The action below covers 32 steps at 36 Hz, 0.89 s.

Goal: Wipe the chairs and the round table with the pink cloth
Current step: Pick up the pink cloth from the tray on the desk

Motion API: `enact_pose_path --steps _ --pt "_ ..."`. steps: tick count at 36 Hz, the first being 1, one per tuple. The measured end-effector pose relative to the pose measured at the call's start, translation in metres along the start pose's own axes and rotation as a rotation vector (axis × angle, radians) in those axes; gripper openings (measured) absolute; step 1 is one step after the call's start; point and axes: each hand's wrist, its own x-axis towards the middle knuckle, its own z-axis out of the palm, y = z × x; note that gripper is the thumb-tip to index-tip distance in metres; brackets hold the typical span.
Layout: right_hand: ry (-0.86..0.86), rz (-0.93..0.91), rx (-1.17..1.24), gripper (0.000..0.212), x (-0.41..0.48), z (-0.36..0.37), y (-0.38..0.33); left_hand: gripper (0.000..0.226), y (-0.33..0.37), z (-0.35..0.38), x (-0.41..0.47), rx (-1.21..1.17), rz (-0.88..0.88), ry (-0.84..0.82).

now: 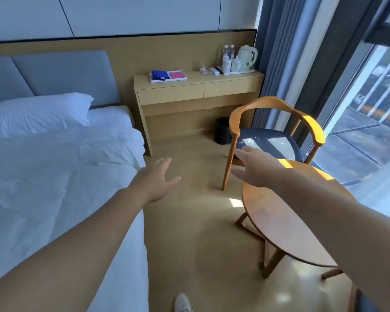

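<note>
A folded pink cloth (177, 75) lies on a white tray (158, 80) on the far wooden desk, beside a blue cloth (159, 75). A wooden chair (273, 104) with a dark seat stands by the window. The round wooden table (288, 224) is at the right, partly under my right arm. My left hand (159, 180) is stretched forward over the floor, fingers straight, holding nothing. My right hand (253, 166) reaches out in front of the chair seat, also empty with straight fingers.
A bed with white bedding (54, 167) fills the left. The desk (198, 86) carries a kettle (247, 57), cups and bottles. A black bin (222, 130) stands under it. Curtains and a large window (365, 109) are on the right. Bare floor runs between bed and table.
</note>
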Motion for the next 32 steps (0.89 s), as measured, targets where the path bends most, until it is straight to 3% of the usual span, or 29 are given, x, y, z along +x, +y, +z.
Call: enact_pose_path --steps 4,16,32 --pt "0.008 0.013 -0.030 0.044 0.051 -0.005 -0.002 0.072 -0.023 -0.017 0.047 0.014 -0.015 -0.007" --pt "-0.006 0.071 0.001 0.054 0.166 -0.018 0.008 0.062 -0.060 -0.042 0.155 0.062 0.022 0.038" --pt "0.019 -0.039 -0.013 0.060 0.345 -0.006 0.076 0.059 -0.062 -0.043 0.323 0.075 -0.083 0.043"
